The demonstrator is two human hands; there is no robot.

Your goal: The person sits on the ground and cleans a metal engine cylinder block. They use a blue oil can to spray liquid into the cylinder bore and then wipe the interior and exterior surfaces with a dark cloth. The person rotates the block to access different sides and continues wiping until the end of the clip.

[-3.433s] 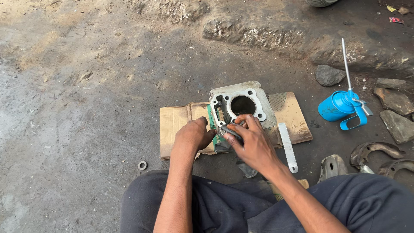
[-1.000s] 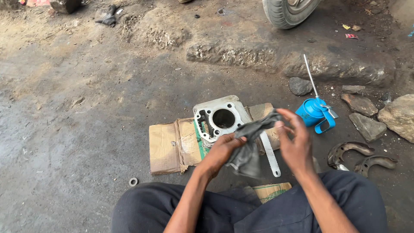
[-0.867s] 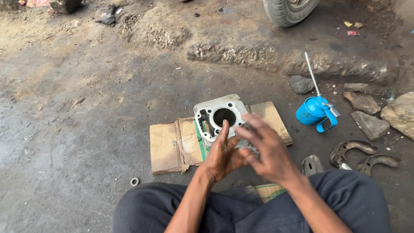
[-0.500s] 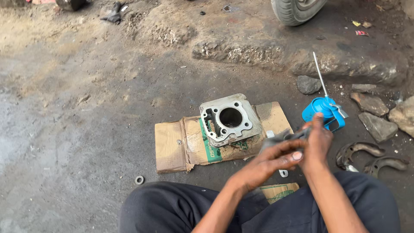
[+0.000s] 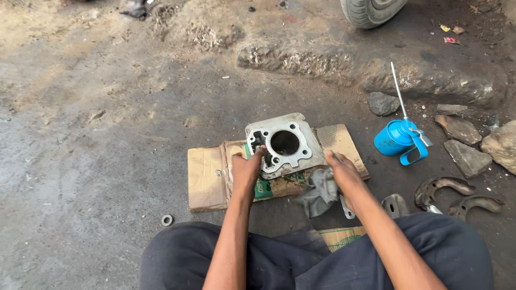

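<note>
Head view looks straight down over dark-trousered knees at a flattened sheet of brown cardboard (image 5: 207, 174) lying on bare, gritty ground (image 5: 86, 123). Left of the left hand (image 5: 247, 173) the ground runs open and flat, with only a small metal ring (image 5: 167, 220) just below the cardboard's near corner. Beyond both hands a rough stone ledge (image 5: 376, 70) closes the far side, with the edge of a tyre (image 5: 371, 11) above it. Right of the right hand (image 5: 344, 173) the room is crowded: a blue oil can (image 5: 395, 138) with a long thin spout, loose stones, and two curved rusty brake shoes (image 5: 457, 196).

Between the hands, on the cardboard, sits a grey cast-metal cylinder block (image 5: 285, 144), squarish, with a round smooth bore and small corner holes. The left hand curls its fingers against the block's near-left edge, wrist straight, forearm reaching forward. The right hand is closed around a crumpled grey rag (image 5: 318, 192), which hangs toward the knees just beside the block's right edge.
</note>
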